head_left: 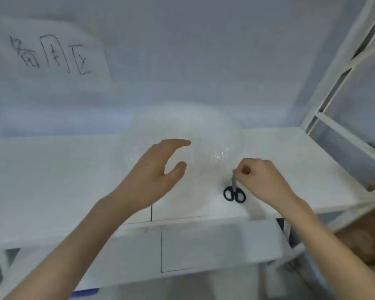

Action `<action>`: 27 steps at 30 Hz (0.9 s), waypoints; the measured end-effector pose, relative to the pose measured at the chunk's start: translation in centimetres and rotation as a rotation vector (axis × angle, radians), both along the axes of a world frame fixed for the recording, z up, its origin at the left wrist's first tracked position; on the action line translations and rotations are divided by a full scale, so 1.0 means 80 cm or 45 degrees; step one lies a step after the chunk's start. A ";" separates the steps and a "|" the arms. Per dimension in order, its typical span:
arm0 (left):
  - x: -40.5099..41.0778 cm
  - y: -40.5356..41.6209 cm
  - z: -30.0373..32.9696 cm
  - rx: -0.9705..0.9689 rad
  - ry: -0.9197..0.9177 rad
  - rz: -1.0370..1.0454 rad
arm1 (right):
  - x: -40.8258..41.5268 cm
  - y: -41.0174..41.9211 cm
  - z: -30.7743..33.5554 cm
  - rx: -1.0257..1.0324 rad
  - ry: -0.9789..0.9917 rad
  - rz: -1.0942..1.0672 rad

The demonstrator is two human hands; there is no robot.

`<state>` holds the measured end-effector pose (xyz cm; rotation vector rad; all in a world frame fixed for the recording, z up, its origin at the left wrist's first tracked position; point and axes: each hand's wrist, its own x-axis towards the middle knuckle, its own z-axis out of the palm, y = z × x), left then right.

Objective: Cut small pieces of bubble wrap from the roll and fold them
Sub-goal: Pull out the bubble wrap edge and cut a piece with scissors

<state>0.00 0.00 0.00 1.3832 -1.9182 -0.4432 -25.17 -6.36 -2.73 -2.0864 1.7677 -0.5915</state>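
Step in hand, we judge: picking up tools, no cut begun. On the white tabletop (52,180) the bubble wrap roll (188,135) sits mid-surface, a clear, glinting mound. Our left hand (154,176) hovers before it, grip spread. Our right hand (262,180) pinches the blades of the scissors (234,191), just beside the roll. Next: regrip by the handles.

Soft, even, bluish light; whole view slightly blurred, edges bowed by wide-angle distortion.

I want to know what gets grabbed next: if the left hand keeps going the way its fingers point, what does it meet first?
Most likely the bubble wrap roll: the open left hand points up and right at it, nothing shows between, though depth is unclear.
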 end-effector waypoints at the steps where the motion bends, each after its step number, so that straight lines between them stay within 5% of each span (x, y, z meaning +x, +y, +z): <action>1: 0.000 -0.001 -0.022 -0.043 0.007 0.027 | 0.001 0.000 -0.024 -0.008 0.070 -0.079; 8: 0.001 -0.001 -0.167 -0.417 0.251 0.458 | 0.003 -0.029 -0.146 -0.189 0.289 -0.391; 18: 0.001 -0.002 -0.234 -0.126 0.435 0.339 | -0.002 -0.001 -0.157 -0.256 0.460 -0.422; 27: -0.014 0.012 -0.240 0.030 0.174 0.270 | -0.047 0.068 -0.147 -0.215 0.044 -0.450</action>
